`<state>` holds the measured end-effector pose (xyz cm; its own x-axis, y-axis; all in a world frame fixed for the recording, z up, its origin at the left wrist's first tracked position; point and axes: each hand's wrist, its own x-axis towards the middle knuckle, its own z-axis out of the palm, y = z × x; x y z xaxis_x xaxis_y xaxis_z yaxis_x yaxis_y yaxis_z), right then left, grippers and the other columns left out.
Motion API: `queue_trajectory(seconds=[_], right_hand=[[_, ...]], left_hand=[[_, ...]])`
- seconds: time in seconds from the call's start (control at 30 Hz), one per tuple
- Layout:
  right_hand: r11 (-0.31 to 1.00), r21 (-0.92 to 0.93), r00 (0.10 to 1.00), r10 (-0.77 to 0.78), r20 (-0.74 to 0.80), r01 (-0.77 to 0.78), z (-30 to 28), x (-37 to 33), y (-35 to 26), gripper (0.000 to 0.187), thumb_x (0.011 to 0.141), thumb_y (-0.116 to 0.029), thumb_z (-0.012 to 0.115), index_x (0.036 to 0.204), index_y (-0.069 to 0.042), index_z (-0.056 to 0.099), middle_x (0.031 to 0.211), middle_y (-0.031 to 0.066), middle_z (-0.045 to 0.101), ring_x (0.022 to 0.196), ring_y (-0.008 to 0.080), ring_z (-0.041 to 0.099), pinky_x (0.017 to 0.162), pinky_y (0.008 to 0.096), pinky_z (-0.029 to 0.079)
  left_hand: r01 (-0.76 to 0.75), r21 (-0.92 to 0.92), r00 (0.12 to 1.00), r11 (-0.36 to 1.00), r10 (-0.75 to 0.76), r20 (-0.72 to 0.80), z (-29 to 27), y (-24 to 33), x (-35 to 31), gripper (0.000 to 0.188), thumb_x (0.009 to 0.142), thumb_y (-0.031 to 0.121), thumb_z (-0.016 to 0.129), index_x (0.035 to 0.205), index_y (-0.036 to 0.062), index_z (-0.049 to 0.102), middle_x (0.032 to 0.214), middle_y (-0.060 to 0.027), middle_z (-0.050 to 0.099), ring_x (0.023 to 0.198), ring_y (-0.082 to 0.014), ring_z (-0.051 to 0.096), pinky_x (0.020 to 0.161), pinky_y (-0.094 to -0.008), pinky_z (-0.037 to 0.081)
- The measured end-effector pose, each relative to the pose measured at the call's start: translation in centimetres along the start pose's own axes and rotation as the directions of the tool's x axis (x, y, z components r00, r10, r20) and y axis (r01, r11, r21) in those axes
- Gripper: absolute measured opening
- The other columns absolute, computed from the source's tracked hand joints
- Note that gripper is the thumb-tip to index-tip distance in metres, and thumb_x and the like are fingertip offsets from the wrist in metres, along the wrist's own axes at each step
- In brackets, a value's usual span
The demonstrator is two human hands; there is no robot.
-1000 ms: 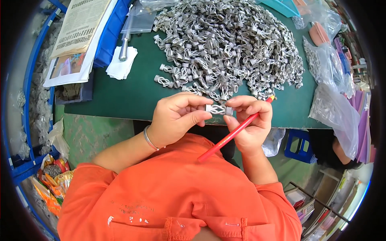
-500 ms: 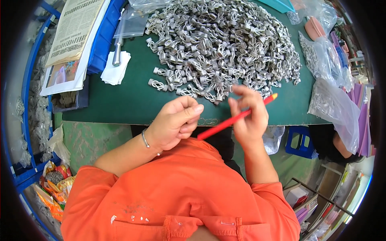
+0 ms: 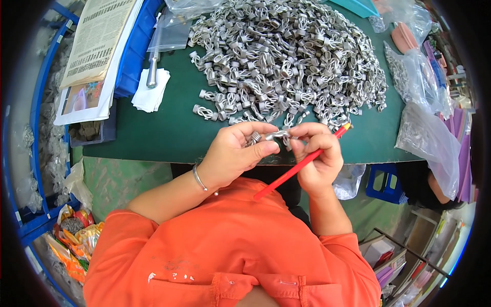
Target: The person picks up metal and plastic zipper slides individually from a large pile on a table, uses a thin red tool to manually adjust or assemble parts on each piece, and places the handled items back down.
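Observation:
My left hand is closed, and small silvery metal pieces show at its fingers. One of them, a twisted looped metal fitting, spans the gap between both hands. At its right end are the thumb and fingertips of my right hand. A long red pencil with a yellow end is also gripped in that hand, slanting down toward my orange shirt. Just beyond my fingers spreads a big heap of similar metal fittings, each with a ribbed collar and twisted loops.
The heap lies on a green tabletop. On the left are a blue tray, printed papers and a metal-shafted tool on white paper. Plastic bags line the right edge. A blue crate stands below.
My hands have come together over the table's near edge. Metal fittings now show between my fingers, and the pencil has tilted more steeply in my right hand.

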<state>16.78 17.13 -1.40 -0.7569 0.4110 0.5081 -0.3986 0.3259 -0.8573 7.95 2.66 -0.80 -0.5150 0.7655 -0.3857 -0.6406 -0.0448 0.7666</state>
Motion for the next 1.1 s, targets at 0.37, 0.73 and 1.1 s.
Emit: queue_trajectory(seconds=[0.37, 0.73, 1.1], right_hand=[[0.65, 0.65, 0.915, 0.35, 0.202, -0.393, -0.4, -1.2, 1.2, 0.017, 0.08, 0.007, 0.055, 0.083, -0.003, 0.042, 0.094, 0.0197, 0.057, 0.075, 0.0213, 0.062, 0.064, 0.029, 0.053], [0.984, 0.17, 0.998, -0.061, 0.029, 0.056, -0.2, -1.2, -0.1, 0.041, 0.067, 0.008, 0.07, 0.086, -0.006, 0.037, 0.089, 0.0196, 0.06, 0.082, 0.0262, 0.061, 0.069, 0.0347, 0.05], [0.999, 0.014, 0.998, -0.029, -0.057, 0.03, -0.6, -1.6, -0.7, 0.034, 0.068, 0.008, 0.068, 0.08, -0.005, 0.039, 0.088, 0.0189, 0.062, 0.075, 0.0219, 0.059, 0.064, 0.03, 0.048]], left_hand=[[-0.575, 0.528, 0.81, 0.625, 0.526, 0.26, -0.3, 0.5, -0.6, 0.021, 0.072, -0.005, 0.067, 0.092, -0.0013, 0.062, 0.084, -0.0056, 0.056, 0.074, -0.0098, 0.053, 0.064, -0.0205, 0.042], [-0.111, 0.043, 0.992, 0.993, 0.108, 0.062, -0.3, -0.1, -1.3, 0.022, 0.084, 0.006, 0.057, 0.105, -0.0021, 0.058, 0.077, -0.0054, 0.059, 0.054, -0.0072, 0.049, 0.046, -0.0179, 0.039], [0.105, -0.274, 0.981, 0.956, -0.054, 0.189, -0.7, -0.8, -1.2, 0.024, 0.087, 0.009, 0.053, 0.108, -0.0029, 0.054, 0.083, -0.0104, 0.06, 0.073, -0.0172, 0.062, 0.059, -0.0246, 0.053]])
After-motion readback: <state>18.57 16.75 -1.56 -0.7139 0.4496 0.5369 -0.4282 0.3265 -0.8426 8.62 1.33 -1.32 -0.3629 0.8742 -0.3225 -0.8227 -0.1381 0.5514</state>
